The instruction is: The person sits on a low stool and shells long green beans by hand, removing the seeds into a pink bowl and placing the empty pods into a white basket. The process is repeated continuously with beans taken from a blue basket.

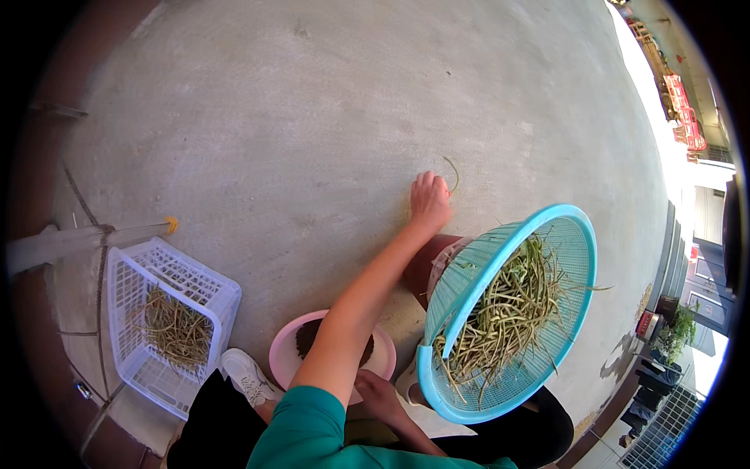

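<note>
My left hand point(430, 200) is stretched out over the concrete floor, fingers curled, with one end of a thin, curved green bean pod point(456, 171) at its thumb side. Low in the view, my right hand point(376, 394) is at the near rim of a pink basin point(281, 346); its fingers are curled and partly shaded, so what they hold is hidden. Small dark contents point(306, 339) show in the basin, partly behind my left forearm. On the right, a tilted light-blue plastic basket point(577, 234) holds many long green and tan pods point(510, 311).
A white plastic crate point(225, 287) with dry brown pods point(176, 331) stands at the left, beside a white shoe point(246, 372). A reddish-brown container point(425, 264) with plastic film at its rim is behind the blue basket. A pale pole point(88, 243) reaches in from the left edge.
</note>
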Available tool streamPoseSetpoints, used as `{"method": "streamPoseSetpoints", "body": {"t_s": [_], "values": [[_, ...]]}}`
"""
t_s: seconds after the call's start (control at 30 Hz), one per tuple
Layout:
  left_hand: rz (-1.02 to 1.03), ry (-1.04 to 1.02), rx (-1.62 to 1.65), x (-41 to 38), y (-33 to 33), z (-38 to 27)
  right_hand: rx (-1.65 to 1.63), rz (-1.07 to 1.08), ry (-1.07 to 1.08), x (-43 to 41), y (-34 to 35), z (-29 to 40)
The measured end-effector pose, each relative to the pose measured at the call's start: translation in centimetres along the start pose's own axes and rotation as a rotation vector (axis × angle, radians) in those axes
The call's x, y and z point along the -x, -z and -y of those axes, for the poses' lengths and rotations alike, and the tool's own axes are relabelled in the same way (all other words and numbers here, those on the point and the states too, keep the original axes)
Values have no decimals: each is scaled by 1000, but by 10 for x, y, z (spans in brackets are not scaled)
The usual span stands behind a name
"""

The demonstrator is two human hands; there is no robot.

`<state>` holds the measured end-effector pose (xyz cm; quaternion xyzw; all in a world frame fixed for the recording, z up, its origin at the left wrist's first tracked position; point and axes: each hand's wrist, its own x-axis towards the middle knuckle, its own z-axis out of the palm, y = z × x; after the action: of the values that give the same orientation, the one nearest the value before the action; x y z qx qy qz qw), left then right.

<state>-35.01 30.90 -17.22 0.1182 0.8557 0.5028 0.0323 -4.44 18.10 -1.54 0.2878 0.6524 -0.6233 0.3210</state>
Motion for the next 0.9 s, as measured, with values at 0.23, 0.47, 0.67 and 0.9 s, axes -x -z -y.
{"method": "streamPoseSetpoints", "body": {"t_s": [0.23, 0.47, 0.67, 0.9], "values": [[-250, 419, 268, 157, 179, 0, -172, -115, 155, 12, -8, -18], [-55, 325, 361, 296, 275, -98, -708, 90, 121, 21, -10, 20], [-62, 163, 133, 383, 313, -115, -701, 369, 202, 54, -27, 25], [-225, 565, 573, 427, 337, -108, -88, 210, 439, 80, -43, -3]]}}
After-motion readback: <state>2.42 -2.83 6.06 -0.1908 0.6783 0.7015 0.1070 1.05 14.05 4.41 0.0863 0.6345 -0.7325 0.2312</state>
